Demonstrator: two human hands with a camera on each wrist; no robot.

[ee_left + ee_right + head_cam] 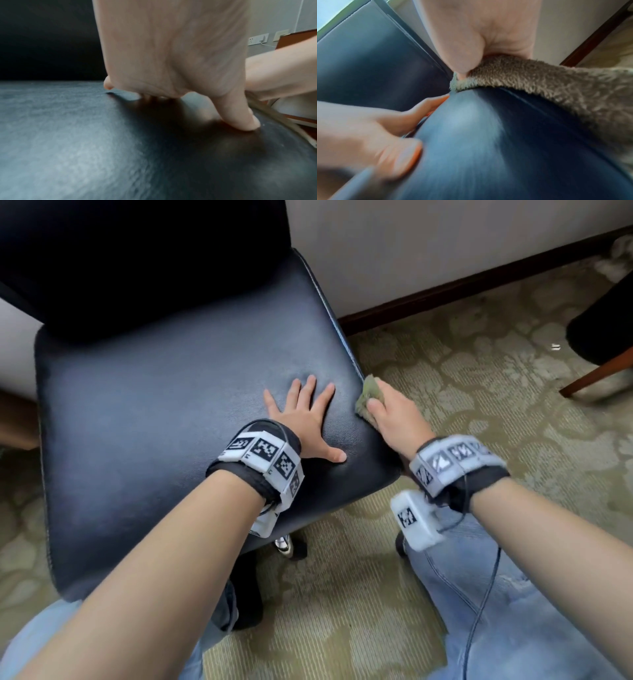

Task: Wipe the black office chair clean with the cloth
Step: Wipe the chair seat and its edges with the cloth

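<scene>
The black leather office chair (164, 392) fills the left of the head view, its seat (85, 135) broad and shiny, its backrest dark at the top. My left hand (305, 419) lies flat on the seat near the right front corner, fingers spread and straight; its thumb (240, 116) presses the leather. My right hand (390, 412) grips a fuzzy olive-green cloth (368, 395) against the seat's right edge. In the right wrist view the cloth (547, 88) drapes over the rounded seat edge (488, 135) under my thumb.
Patterned beige carpet (479, 392) surrounds the chair. A white wall with a dark wooden baseboard (462, 285) runs close behind the seat's right side. A wooden chair leg (596, 374) stands at the far right. My jeans-clad legs (496, 611) are below the chair's front.
</scene>
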